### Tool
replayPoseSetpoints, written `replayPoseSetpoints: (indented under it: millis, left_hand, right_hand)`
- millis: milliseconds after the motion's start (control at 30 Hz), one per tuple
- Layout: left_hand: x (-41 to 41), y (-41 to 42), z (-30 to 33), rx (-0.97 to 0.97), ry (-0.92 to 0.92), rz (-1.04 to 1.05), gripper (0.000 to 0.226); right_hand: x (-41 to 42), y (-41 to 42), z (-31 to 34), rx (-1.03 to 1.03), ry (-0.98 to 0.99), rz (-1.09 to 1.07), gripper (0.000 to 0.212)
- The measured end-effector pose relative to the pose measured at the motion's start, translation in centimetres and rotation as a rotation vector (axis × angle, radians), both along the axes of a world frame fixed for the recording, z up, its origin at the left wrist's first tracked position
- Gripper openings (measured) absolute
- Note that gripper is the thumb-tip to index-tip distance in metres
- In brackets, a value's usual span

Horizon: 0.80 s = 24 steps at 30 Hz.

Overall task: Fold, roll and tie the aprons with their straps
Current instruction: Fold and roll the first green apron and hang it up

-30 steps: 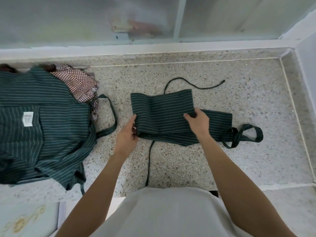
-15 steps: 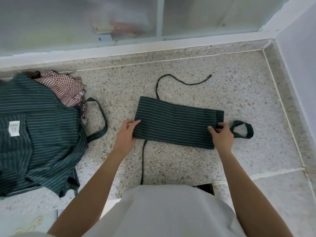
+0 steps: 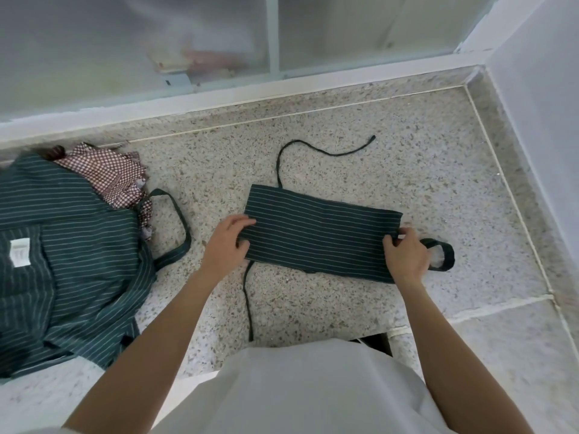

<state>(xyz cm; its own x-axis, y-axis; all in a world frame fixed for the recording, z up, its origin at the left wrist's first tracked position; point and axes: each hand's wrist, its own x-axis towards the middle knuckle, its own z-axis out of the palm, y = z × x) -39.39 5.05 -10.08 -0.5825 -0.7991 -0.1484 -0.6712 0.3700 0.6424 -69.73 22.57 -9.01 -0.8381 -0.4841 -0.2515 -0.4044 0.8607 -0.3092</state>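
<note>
The folded apron (image 3: 319, 238) lies long axis left to right between the hands. Left hand (image 3: 227, 242) pinches its left end, right hand (image 3: 405, 256) grips the right end beside the strap loop (image 3: 443, 255). Rolling likely starts from either end.

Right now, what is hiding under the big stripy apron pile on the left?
A red checked cloth pokes out from under the unfolded apron at its top edge. How far the cloth runs beneath, and whether anything else lies under there, is covered.
</note>
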Motion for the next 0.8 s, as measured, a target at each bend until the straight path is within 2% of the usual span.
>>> replayPoseSetpoints:
  millis: [200,300,367,433,567,700,800]
  left_hand:
    - [-4.7,-4.9,0.8,0.182,-0.126,0.162,0.046]
    - [-6.2,-6.5,1.0,0.366,-0.079,0.300,0.042]
    - [-6.4,-7.1,1.1,0.456,-0.079,0.285,0.034]
    - [-6.0,-7.4,0.8,0.406,-0.099,0.280,0.029]
    - [-4.2,-6.8,0.5,0.221,-0.103,0.448,0.025]
    - [-1.9,-5.3,0.0,0.223,-0.034,0.599,0.028]
    - [-1.3,-4.0,-0.3,0.169,-0.075,0.501,0.039]
  right_hand:
    - [-0.5,-0.2,0.0,-0.055,0.042,-0.007,0.046]
    - [-0.7,-0.4,0.0,-0.049,0.036,-0.007,0.059]
    - [-1.0,-0.8,0.2,-0.061,0.035,-0.005,0.060]
    - [-1.5,-1.5,0.4,-0.083,0.033,0.008,0.055]
    - [-2.0,-4.9,0.8,-0.104,0.063,0.109,0.037]
    - [-2.3,-9.1,1.6,-0.105,0.153,0.249,0.023]
    - [-3.4,-10.6,0.6,-0.017,0.213,0.379,0.018]
